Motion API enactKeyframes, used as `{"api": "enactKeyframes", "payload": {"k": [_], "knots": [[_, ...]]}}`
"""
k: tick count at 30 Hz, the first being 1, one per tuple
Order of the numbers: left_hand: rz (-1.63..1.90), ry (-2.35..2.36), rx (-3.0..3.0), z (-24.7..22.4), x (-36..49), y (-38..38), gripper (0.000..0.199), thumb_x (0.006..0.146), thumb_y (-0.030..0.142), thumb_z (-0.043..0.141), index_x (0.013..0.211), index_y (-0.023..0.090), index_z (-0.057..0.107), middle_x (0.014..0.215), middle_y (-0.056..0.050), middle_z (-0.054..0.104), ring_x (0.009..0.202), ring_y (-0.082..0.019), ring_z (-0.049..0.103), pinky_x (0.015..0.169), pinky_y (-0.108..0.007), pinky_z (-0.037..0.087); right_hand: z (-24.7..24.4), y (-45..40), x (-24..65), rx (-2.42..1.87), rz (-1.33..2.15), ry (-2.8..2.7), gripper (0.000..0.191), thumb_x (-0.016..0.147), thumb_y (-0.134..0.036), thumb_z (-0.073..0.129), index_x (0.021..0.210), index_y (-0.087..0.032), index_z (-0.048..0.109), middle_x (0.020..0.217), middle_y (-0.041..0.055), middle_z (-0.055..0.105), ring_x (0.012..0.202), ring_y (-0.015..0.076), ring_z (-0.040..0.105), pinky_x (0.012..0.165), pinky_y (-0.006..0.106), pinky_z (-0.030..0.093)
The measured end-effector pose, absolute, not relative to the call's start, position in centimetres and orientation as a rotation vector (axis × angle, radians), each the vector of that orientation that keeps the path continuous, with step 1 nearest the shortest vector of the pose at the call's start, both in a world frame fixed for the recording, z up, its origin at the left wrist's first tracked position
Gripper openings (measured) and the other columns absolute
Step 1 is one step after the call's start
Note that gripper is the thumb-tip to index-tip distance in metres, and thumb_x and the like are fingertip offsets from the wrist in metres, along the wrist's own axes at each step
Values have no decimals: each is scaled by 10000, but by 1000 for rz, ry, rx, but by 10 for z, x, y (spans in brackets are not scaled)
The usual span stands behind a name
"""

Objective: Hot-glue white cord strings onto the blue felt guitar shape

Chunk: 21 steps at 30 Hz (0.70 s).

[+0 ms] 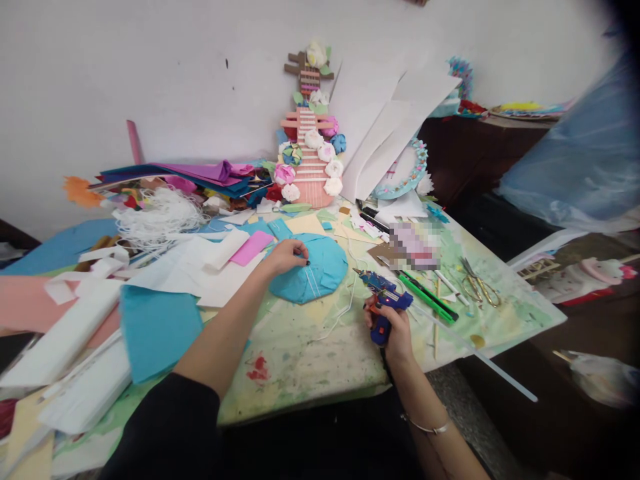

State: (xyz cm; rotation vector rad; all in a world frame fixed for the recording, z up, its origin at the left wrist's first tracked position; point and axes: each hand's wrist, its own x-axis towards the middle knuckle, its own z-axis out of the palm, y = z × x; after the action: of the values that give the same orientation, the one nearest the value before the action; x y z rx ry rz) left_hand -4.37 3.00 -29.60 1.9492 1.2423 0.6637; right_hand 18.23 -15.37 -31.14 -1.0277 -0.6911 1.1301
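A round disc covered in blue paper (330,263) lies on the table in front of me, with thin white string (313,281) across its face. My left hand (289,256) is over the disc's upper left part, thumb and fingers pinched at the upper end of the string. Gripped in my right hand (397,330) is a blue hot glue gun (387,293), a small red light showing on its side. Its nozzle points up and left, to the right of the disc and apart from it. A long clear glue stick (500,375) sticks out behind it.
A green utility knife (430,298) and gold-handled scissors (480,283) lie to the right. A flower-covered pink paper instrument (313,180) leans on the wall. Tangled white string (155,217), white paper rolls (65,333) and blue paper (160,330) crowd the left side.
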Motion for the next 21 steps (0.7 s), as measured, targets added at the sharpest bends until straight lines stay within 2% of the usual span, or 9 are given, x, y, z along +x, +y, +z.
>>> {"api": "enactKeyframes", "payload": {"k": [6,11,16,18,21], "knots": [[673,1239,1930,-298,-42,29,116,554,228,651,659,180,640,739,-14,672,835,-200,607,814,-318,462,-315,-154,182,-1089,1176,-790,122,671,-283,647,693,-164,645,617,4,610,442,94,477,426,229,357],[682,1248,1919,-297,-42,28,155,549,262,670,676,177,640,747,-22,670,841,-207,599,778,-316,463,-318,-155,181,-1093,1172,-877,108,705,-279,653,696,-172,660,604,-3,617,449,93,487,442,226,379],[692,1253,1918,-298,-43,30,171,540,271,676,681,179,646,739,-22,662,828,-206,593,768,-316,465,-312,-155,175,-1105,1181,-995,169,670,-329,722,744,-181,690,720,38,695,644,182,638,628,298,511],[688,1249,1917,-298,-43,30,168,537,270,670,676,180,644,731,-21,658,815,-202,591,765,-314,464,-311,-154,171,-1183,1207,-1083,196,701,-373,699,716,-177,690,651,44,687,599,184,629,584,296,499],[680,1240,1915,-297,-43,31,156,527,257,663,659,176,639,727,-22,659,797,-195,588,767,-312,462,-312,-153,165,-1346,1196,-1220,245,733,-399,667,643,-171,673,479,20,610,442,147,542,451,256,406]]}}
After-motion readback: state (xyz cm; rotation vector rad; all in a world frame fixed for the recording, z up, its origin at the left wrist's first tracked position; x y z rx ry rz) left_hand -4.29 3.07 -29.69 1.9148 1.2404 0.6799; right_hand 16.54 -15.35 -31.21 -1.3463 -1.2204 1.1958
